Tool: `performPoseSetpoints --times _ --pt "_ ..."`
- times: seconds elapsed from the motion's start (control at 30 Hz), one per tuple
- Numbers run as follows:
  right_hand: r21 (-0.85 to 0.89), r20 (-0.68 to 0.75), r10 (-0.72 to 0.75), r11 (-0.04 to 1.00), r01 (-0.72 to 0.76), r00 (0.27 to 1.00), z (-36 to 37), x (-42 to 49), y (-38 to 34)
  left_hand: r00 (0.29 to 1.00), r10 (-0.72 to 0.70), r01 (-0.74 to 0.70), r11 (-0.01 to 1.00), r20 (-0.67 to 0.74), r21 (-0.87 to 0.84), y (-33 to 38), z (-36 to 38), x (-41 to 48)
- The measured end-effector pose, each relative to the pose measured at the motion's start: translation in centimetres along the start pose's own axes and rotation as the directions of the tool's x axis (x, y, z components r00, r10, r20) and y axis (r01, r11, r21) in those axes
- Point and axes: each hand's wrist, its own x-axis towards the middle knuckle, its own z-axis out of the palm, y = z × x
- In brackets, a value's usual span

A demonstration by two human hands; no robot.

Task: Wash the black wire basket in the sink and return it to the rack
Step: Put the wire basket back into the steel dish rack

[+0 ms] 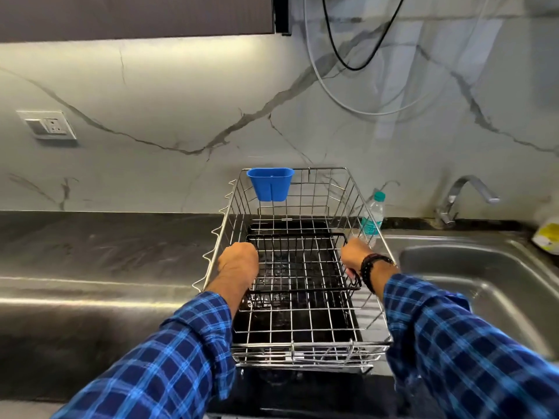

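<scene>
While gripping opposite sides of the black wire basket [302, 264], left hand [239, 260] closed in a fist over the basket's left rim, right hand [354, 257] curled shut on its right rim. Basket inside the chrome dish rack [367, 231], roughly level, near the rack's middle; whether resting on the rack floor or held just above it, cannot tell. Blue plastic cup [270, 183] hooked on the rack's back rim, toward the left corner. Rack on the dark countertop [106, 246], just left of the steel sink [484, 279]. Clear water bottle [372, 219] with a teal cap upright behind the rack's right side, near the wall. Tap [465, 195] at the sink's back edge. Yellow-and-white packet [549, 235] at the far right of the sink ledge. Both forearms in blue checked sleeves; dark beaded band [370, 269] on the right wrist. Switch plate with 1 socket [47, 125] on the marble wall, far left.
</scene>
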Motion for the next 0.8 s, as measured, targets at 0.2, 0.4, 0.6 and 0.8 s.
performPoseSetpoints --times 0.2,0.4,0.6,0.8 --pt "0.117 0.003 0.081 0.990 -0.080 0.997 0.9 1.5 1.0 0.999 0.026 -0.026 0.999 -0.021 0.042 0.1 1.1 0.9" --pt "0.014 -0.017 -0.008 1.000 0.009 1.000 0.7 0.0 0.5 0.997 0.052 -0.048 0.996 -0.056 0.073 0.3 0.6 0.4" --pt "-0.212 0.033 -0.176 0.961 0.179 0.984 -1.2 -3.1 -0.8 0.970 0.092 -0.097 0.995 -0.226 -0.012 1.3 -1.7 -2.8" --pt "-0.270 0.070 -0.396 0.876 0.399 0.916 -2.4 -7.5 -0.6 0.921 0.166 -0.186 0.982 -0.352 -0.025 2.7 -2.5 -8.1"
